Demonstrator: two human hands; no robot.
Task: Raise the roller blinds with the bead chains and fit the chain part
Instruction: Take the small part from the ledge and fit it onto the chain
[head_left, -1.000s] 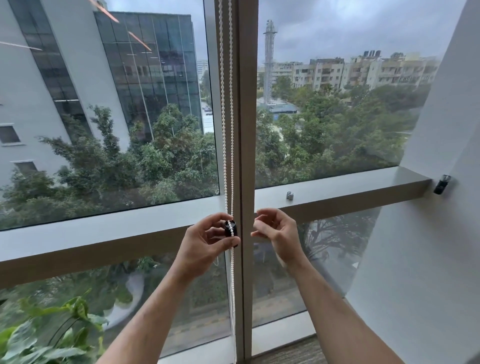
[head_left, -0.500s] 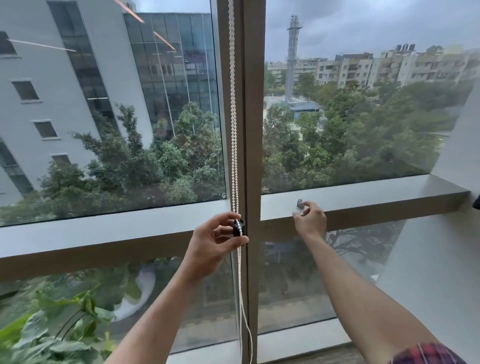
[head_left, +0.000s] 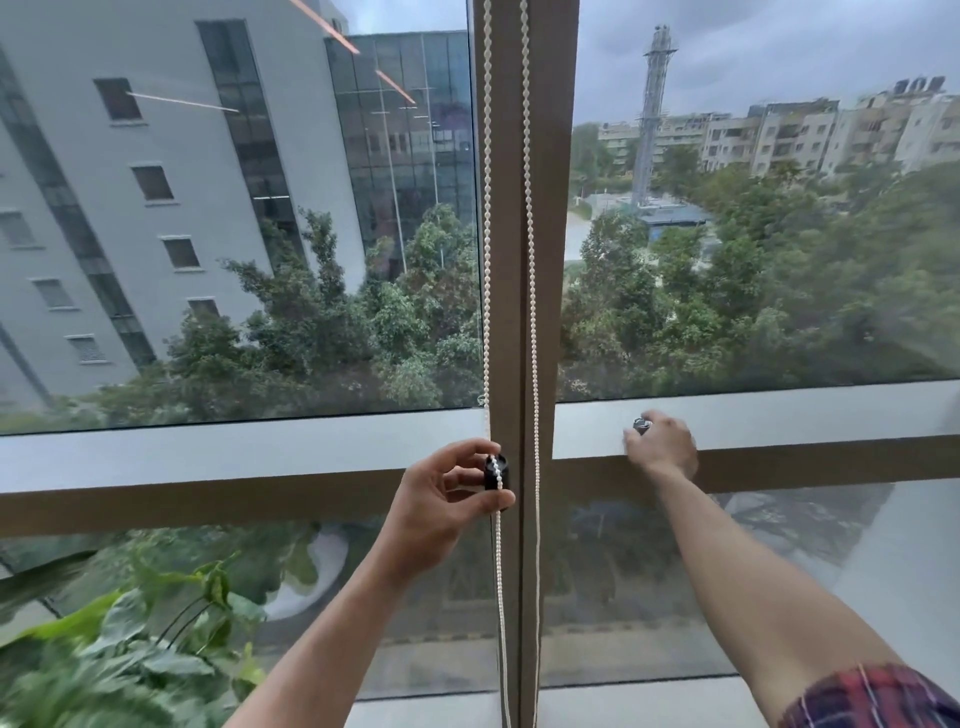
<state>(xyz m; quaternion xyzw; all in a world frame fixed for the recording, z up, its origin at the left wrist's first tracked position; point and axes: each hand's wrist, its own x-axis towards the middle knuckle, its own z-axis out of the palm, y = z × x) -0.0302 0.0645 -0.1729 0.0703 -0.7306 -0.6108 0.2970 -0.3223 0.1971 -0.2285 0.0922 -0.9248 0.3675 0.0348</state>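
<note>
The left hand (head_left: 447, 493) pinches a black chain part (head_left: 496, 472) on the bead chain (head_left: 487, 260); the right hand (head_left: 662, 444) covers a small metal fitting (head_left: 641, 425), its grip unclear.

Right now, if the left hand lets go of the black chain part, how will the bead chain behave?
Probably floppy: the bead chain hangs in thin vertical strands along the window frame, held straight only by its own weight. It looks light, so it would likely sway. The black chain part, pinched by the left hand, may slide down or swing.
</note>
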